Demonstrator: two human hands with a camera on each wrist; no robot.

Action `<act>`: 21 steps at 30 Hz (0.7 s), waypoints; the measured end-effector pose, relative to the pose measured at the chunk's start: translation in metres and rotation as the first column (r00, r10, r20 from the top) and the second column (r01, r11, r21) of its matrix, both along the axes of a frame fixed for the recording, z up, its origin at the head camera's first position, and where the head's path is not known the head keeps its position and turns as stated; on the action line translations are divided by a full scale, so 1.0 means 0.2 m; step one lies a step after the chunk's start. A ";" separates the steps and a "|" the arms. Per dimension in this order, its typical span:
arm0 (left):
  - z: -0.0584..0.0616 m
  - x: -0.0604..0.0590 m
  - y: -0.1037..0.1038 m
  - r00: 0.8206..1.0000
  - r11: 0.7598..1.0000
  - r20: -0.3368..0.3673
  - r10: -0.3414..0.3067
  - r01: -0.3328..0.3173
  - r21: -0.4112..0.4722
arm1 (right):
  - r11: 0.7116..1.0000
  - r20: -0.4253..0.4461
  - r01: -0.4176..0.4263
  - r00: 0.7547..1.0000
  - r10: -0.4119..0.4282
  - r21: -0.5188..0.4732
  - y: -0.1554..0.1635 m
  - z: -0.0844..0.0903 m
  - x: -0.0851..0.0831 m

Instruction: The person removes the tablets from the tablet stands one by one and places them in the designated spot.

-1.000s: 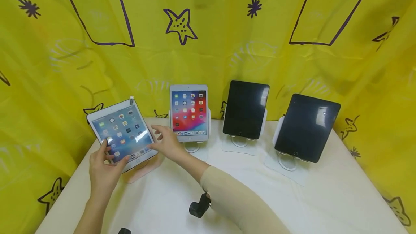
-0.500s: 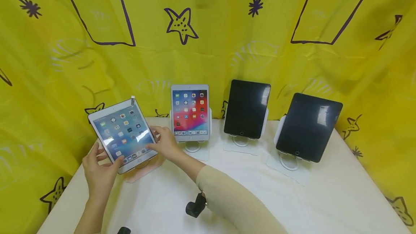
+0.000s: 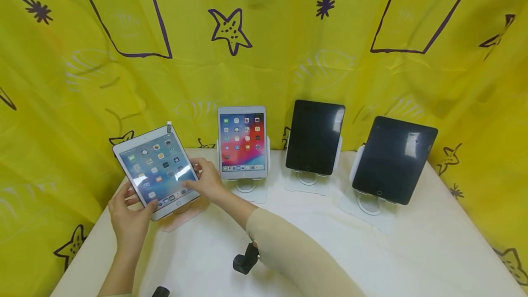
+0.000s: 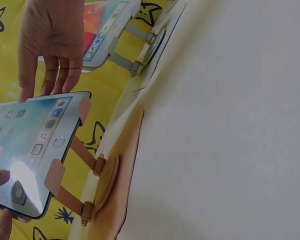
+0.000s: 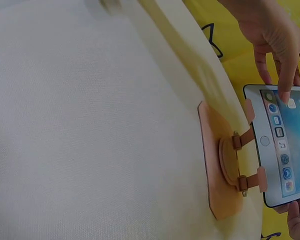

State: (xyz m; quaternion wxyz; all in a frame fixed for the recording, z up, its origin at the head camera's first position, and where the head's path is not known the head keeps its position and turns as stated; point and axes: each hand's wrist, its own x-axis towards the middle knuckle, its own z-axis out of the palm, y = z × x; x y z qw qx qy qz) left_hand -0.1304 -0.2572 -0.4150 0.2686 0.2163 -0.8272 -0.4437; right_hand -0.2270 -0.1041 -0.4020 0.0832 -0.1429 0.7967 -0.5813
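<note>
A white tablet (image 3: 154,164) with a lit screen of app icons leans on a pink stand (image 5: 225,165) at the table's left. My left hand (image 3: 131,219) grips its lower left edge, thumb on the front and fingers curled toward the back. On the opposite edge, my right hand (image 3: 209,182) grips in the same way, thumb over the screen's lower right. The stand's two front hooks (image 4: 55,177) cup the tablet's bottom edge, on either side of the home button. A small printed tab (image 3: 169,128) sticks out at its top right corner.
To the right stands a second white tablet (image 3: 242,143) with a red and blue screen, on a pale stand. Two black tablets, one middle right (image 3: 315,136) and one far right (image 3: 393,159), have dark screens. A yellow patterned curtain (image 3: 264,72) hangs behind the white table (image 3: 321,237).
My left hand has slid from over the lower left of the screen outward to the edge, fingers now behind. My right fingers have closed in round the right edge.
</note>
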 end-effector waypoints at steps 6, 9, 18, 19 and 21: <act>-0.01 -0.01 0.02 1.000 1.000 -0.015 0.024 -0.023 0.020 | 0.996 0.001 0.028 1.000 -0.028 -0.081 0.00 -0.01 0.00; -0.02 -0.01 0.01 1.000 1.000 -0.011 0.021 -0.021 0.004 | 0.995 0.019 0.044 0.999 -0.042 -0.092 0.01 -0.03 -0.01; -0.01 0.00 -0.01 1.000 0.999 0.002 0.016 -0.016 0.041 | 0.995 0.006 0.036 0.999 -0.035 -0.088 0.01 -0.04 -0.02; -0.02 0.00 -0.01 1.000 0.998 -0.017 0.021 -0.020 0.054 | 0.996 -0.005 0.035 0.999 -0.035 -0.085 0.01 -0.04 -0.02; -0.02 0.01 -0.02 0.996 0.996 -0.079 0.028 -0.021 0.090 | 0.996 -0.020 0.032 0.999 -0.034 -0.080 0.01 -0.03 -0.01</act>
